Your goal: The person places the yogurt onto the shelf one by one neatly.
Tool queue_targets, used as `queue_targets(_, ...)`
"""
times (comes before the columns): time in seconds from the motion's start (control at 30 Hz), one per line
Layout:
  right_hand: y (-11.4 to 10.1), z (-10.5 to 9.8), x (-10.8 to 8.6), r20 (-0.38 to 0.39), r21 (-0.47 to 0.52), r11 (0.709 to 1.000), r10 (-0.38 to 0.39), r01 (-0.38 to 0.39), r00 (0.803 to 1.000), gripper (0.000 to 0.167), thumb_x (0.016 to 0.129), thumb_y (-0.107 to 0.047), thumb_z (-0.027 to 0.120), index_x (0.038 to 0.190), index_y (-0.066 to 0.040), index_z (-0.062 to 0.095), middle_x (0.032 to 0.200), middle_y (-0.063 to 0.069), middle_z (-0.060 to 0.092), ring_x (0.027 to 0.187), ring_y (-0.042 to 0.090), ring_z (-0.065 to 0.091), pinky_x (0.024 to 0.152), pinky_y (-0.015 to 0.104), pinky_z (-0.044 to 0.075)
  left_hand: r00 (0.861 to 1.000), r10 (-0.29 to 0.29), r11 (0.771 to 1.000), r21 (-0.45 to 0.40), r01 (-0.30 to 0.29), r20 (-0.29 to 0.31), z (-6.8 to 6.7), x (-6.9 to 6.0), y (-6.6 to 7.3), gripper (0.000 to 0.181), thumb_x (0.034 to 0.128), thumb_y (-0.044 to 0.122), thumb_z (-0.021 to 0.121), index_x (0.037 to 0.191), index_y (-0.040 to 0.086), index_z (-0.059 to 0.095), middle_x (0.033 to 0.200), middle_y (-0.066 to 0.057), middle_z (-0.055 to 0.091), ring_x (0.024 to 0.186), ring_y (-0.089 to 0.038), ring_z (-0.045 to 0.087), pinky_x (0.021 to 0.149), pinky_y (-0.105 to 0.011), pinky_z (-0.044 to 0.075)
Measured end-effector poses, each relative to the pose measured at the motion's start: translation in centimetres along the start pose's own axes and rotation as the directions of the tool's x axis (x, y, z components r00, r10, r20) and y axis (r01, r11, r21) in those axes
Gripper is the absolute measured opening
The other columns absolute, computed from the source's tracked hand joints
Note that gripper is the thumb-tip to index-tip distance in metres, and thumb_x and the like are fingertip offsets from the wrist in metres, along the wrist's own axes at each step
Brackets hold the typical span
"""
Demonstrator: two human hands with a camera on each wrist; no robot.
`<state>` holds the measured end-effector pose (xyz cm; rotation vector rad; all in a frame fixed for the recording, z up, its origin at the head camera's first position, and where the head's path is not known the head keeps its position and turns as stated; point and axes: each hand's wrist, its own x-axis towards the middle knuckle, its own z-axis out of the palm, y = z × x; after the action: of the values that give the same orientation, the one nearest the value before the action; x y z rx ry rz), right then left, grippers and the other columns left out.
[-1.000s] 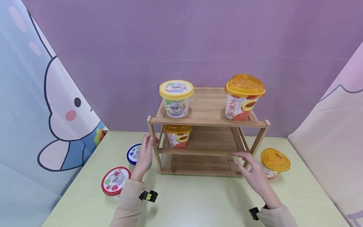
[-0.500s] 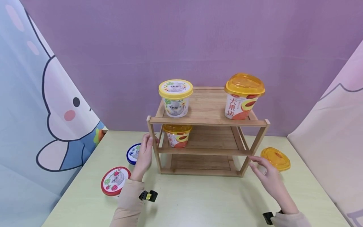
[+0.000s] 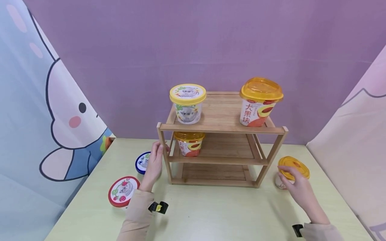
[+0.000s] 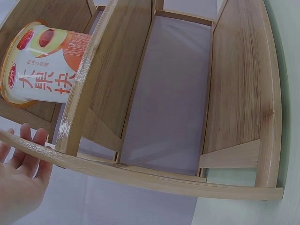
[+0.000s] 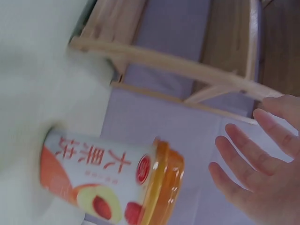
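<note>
A three-tier wooden rack [image 3: 223, 115] stands at the table's middle. My left hand [image 3: 154, 165] grips its left front post, fingers curled round the wood [image 4: 154, 180] in the left wrist view. To the right of the rack, a yogurt cup [image 3: 291, 161] with an orange lid stands on the table. My right hand [image 3: 300, 190] hovers just in front of that cup, partly covering it in the head view. Seen from the right wrist, the fingers [image 5: 246, 166] are spread and apart from the cup's orange lid [image 5: 166, 185].
On the top tier are a yellow-lidded tub [image 3: 187, 103] at left and another orange-lidded yogurt cup [image 3: 260, 102] at right. A third such cup [image 3: 189, 145] sits on the middle tier's left. Blue-lidded [image 3: 142, 163] and red-lidded tubs [image 3: 123, 191] stand left of the rack.
My right hand has moved right, from in front of the middle tier, past the right post, to the orange-lidded cup on the table. My left hand stays on the left post.
</note>
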<state>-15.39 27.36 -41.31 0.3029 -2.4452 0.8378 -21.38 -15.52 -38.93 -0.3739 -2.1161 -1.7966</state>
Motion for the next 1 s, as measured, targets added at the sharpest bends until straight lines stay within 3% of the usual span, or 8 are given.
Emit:
queue_targets(0.2, 1.2, -0.4, 0.2, 0.006, -0.004, 1.0, -0.009, 0.009, 1.0, 0.021, 0.079, 0.003, 0.06, 0.1, 0.006, 0.057, 0.1, 0.022, 0.058, 0.092, 0.036, 0.049, 0.081, 0.035, 0.04, 1.0, -0.003, 1.0, -0.002, 0.003, 0.003, 0.1, 0.0, 0.1, 0.03, 0.0982, 0.017, 0.026, 0.117, -0.004, 0.036, 0.097, -0.023, 0.048, 0.095, -0.036, 0.046, 0.085, -0.04, 0.035)
queue_targets(0.33, 1.9, -0.8, 0.4, 0.028, 0.023, 1.0, -0.012, 0.011, 1.0, 0.02, 0.081, 0.004, 0.056, 0.101, 0.008, 0.055, 0.104, 0.03, 0.052, 0.1, 0.049, 0.043, 0.079, 0.058, 0.033, 1.0, -0.001, 1.0, 0.001, 0.001, 0.001, 0.1, 0.0, 0.1, 0.03, 0.0983, 0.017, 0.026, 0.116, -0.003, 0.037, 0.097, -0.025, 0.048, 0.094, -0.037, 0.047, 0.084, -0.042, 0.036)
queue_targets(0.6, 3.6, -1.2, 0.5, 0.035, -0.009, 1.0, -0.025, 0.026, 0.999, 0.023, 0.078, 0.007, 0.058, 0.101, 0.01, 0.053, 0.103, 0.033, 0.05, 0.095, 0.049, 0.043, 0.077, 0.059, 0.031, 1.0, 0.002, 1.0, 0.019, -0.002, 0.0, 0.1, 0.1, 0.0, 0.029, 0.0982, 0.018, 0.025, 0.114, -0.003, 0.038, 0.095, -0.024, 0.048, 0.094, -0.036, 0.047, 0.084, -0.042, 0.037)
queue_targets(1.0, 5.4, -1.7, 0.5, 0.098, -0.003, 1.0, -0.017, 0.018, 0.995, 0.03, 0.081, 0.0, 0.058, 0.108, 0.01, 0.05, 0.109, 0.037, 0.046, 0.098, 0.053, 0.04, 0.08, 0.063, 0.028, 1.0, 0.003, 1.0, 0.013, -0.003, 0.004, 0.0, 0.0, 0.1, 0.029, 0.0984, 0.018, 0.025, 0.115, -0.002, 0.037, 0.096, -0.024, 0.048, 0.094, -0.034, 0.047, 0.084, -0.042, 0.037)
